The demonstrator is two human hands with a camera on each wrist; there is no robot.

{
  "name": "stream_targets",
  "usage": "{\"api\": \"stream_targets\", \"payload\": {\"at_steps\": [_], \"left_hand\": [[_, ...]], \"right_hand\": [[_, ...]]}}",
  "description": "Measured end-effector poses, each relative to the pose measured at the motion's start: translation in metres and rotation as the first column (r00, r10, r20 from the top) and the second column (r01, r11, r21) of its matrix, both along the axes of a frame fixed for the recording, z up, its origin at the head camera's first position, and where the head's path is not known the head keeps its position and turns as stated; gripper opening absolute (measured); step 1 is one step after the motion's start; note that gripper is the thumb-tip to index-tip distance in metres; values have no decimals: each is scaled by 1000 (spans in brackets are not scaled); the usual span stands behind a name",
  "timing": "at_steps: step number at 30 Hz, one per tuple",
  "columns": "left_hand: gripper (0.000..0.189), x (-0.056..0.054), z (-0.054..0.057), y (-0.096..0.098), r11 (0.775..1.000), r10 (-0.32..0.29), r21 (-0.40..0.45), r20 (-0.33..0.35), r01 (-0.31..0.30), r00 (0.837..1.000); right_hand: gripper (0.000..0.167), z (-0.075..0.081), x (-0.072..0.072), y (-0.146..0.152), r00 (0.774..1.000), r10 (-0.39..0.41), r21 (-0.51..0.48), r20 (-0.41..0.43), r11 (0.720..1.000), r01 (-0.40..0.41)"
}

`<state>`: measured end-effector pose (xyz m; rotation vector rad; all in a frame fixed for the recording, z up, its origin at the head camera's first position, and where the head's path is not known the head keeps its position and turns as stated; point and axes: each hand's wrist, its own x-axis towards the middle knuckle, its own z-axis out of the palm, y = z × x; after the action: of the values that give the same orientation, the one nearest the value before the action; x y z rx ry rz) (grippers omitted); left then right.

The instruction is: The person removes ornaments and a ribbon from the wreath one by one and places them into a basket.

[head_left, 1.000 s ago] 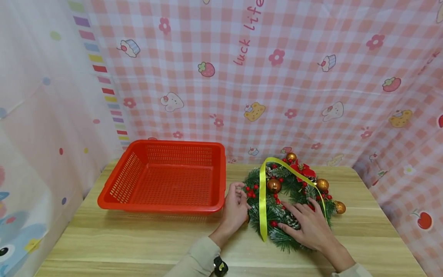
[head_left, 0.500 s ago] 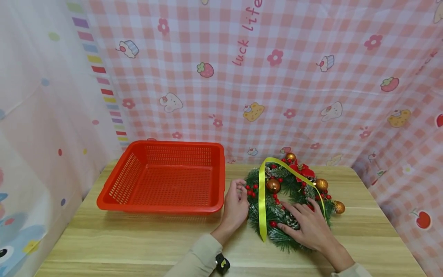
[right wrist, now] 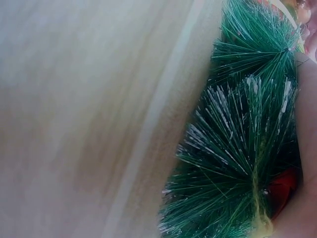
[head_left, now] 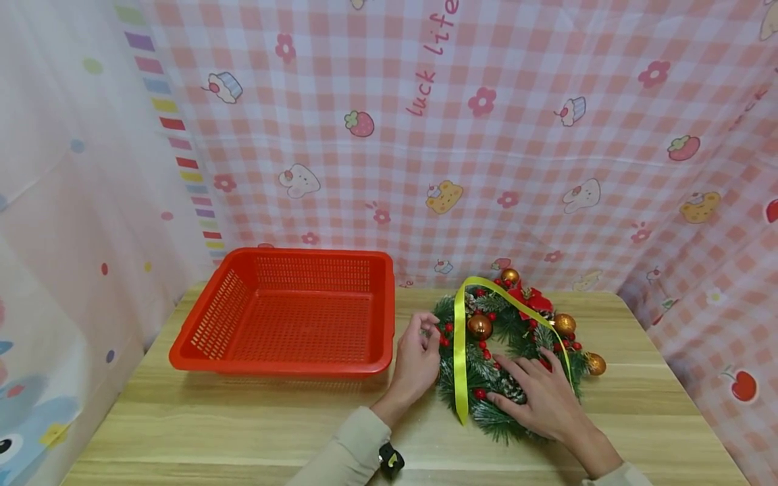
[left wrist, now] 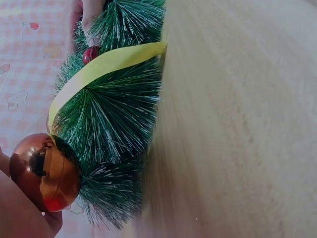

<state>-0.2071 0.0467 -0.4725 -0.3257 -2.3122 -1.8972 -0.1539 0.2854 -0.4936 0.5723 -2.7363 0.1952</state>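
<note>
A green Christmas wreath with red berries, golden baubles and a red flower lies at the table's right. A yellow ribbon arches over it. My left hand is at the wreath's left side, fingers curled. In the left wrist view it holds a shiny orange bauble near the palm, beside the needles; its fingertips' exact grip is partly hidden. The head view hides this bauble under the hand. My right hand rests on the wreath's front right, fingers spread.
An orange-red plastic basket with slotted walls stands to the left of the wreath, close to my left hand. The wooden table meets a pink checked cloth at the back. Another cloth hangs along the left.
My left hand has shifted slightly and its fingers have moved a little along the wreath's left edge. The orange bauble beneath it is now out of the head view. My right hand stays still.
</note>
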Motion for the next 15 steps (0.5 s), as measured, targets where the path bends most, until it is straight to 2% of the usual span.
{"api": "stream_targets", "payload": {"at_steps": [5, 8, 11, 15], "left_hand": [[18, 0, -1, -2, 998, -43, -38, -41, 41, 998], [17, 0, -1, -3, 995, -68, -79, -101, 61, 993], [15, 0, -2, -4, 990, -88, -124, -178, 66, 980], [16, 0, -4, -4, 979, -114, -194, -275, 61, 955]], "right_hand": [[68, 0, 0, 0, 1000, -2, 0, 10, 1000, 2], [68, -1, 0, 0, 1000, -3, 3, 11, 1000, 3], [69, -1, 0, 1, 1000, -2, 3, 7, 1000, 2], [69, 0, 0, 1, 1000, 1, 0, 6, 1000, -1]]}}
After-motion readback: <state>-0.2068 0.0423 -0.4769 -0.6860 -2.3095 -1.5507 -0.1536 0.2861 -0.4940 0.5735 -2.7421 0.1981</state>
